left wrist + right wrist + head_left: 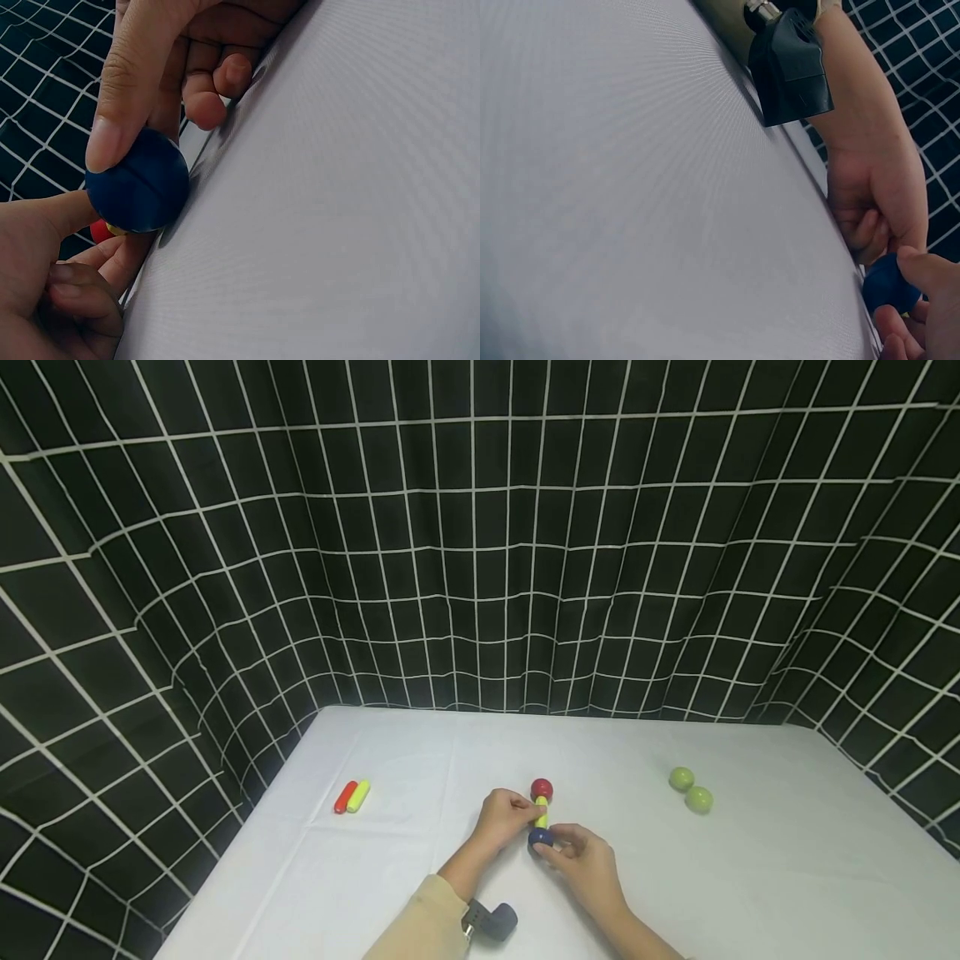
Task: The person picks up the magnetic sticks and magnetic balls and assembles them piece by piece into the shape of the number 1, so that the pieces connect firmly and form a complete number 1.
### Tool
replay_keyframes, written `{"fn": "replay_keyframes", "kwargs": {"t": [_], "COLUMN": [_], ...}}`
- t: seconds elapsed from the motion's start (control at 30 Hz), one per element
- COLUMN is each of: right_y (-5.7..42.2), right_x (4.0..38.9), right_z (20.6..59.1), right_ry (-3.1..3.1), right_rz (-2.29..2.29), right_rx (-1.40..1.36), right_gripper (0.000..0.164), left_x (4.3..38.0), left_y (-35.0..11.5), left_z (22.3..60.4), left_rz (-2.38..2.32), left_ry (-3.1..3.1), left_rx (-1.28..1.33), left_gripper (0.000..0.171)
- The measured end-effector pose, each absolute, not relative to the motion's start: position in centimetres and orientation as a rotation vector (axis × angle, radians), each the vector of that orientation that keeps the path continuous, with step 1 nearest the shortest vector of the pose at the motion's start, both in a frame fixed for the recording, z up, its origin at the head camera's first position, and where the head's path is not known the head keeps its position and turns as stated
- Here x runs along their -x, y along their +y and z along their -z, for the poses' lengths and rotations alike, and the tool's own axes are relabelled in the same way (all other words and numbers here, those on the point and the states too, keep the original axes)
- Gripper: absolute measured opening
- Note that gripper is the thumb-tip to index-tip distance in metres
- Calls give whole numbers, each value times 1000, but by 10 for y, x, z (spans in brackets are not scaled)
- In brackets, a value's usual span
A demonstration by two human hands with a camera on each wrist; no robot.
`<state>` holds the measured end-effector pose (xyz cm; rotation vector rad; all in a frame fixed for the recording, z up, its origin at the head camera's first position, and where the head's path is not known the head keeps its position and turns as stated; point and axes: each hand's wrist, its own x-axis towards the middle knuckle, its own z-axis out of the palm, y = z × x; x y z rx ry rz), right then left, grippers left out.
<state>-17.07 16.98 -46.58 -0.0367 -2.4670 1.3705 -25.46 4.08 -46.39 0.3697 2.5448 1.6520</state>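
A short yellow stick [542,817] lies mid-table, with a red ball [542,788] at its far end and a blue ball [538,837] at its near end. My left hand [504,818] pinches the stick from the left. From the right, my right hand [588,862] holds the blue ball between thumb and fingers. In the left wrist view the blue ball [142,184] hides most of the stick and red ball [100,231]. Fingers partly cover the blue ball [889,286] in the right wrist view. Whether stick and balls are joined is hard to tell.
On the left of the white table [390,877], a red stick [346,797] and another yellow stick [358,796] lie side by side. Two green balls [682,778] sit together on the right. A dark gridded curtain [495,568] surrounds the table's back and sides.
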Motion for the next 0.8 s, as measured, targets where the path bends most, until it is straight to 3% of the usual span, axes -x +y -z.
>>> {"fn": "replay_keyframes", "kwargs": {"t": [0.8], "right_y": [171], "right_x": [170], "right_z": [465], "right_ry": [-2488], "right_rz": [-1403], "right_rx": [44], "right_gripper": [34], "left_x": [255], "left_y": [42], "left_z": [467], "left_rz": [-1653], "left_ry": [2567], "left_rx": [-375], "left_gripper": [26]}}
